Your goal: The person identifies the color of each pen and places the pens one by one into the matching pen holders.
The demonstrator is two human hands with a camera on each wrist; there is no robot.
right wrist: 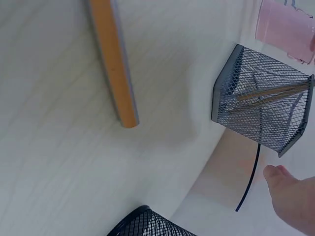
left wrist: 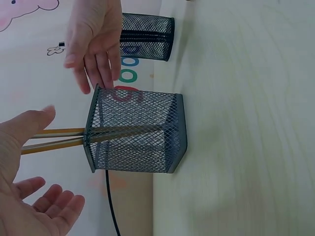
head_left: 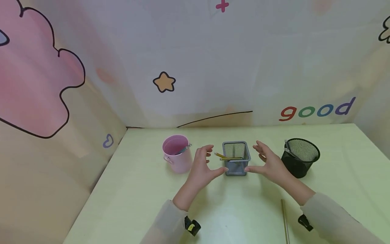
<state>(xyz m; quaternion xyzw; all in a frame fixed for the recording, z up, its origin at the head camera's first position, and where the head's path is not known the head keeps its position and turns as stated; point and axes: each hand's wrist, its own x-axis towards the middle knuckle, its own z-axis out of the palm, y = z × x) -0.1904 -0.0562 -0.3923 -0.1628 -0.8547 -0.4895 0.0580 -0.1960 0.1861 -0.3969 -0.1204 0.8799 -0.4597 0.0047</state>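
Observation:
A square grey mesh pen holder (head_left: pixel 235 169) stands upright on the table between my two hands, with two thin yellow pencil-like sticks (head_left: pixel 230 158) leaning out over its rim to the left. My left hand (head_left: pixel 201 169) is at its left side, thumb apart from the loosely bent fingers and the thumb tip right by the front wall. On the other side my right hand (head_left: pixel 272 167) mirrors it, thumb pointing in toward the holder. Neither hand grips anything. In the left wrist view the mesh wall (left wrist: pixel 133 130) shows the sticks through it.
To the left stands a pink bucket (head_left: pixel 179 162) with a small item inside. A round black mesh holder (head_left: pixel 300 166) stands close behind the right hand, with items at its rim. One slim yellow-brown stick (head_left: pixel 284 220) lies near the right forearm. A printed backdrop (head_left: pixel 201 67) rises behind the table.

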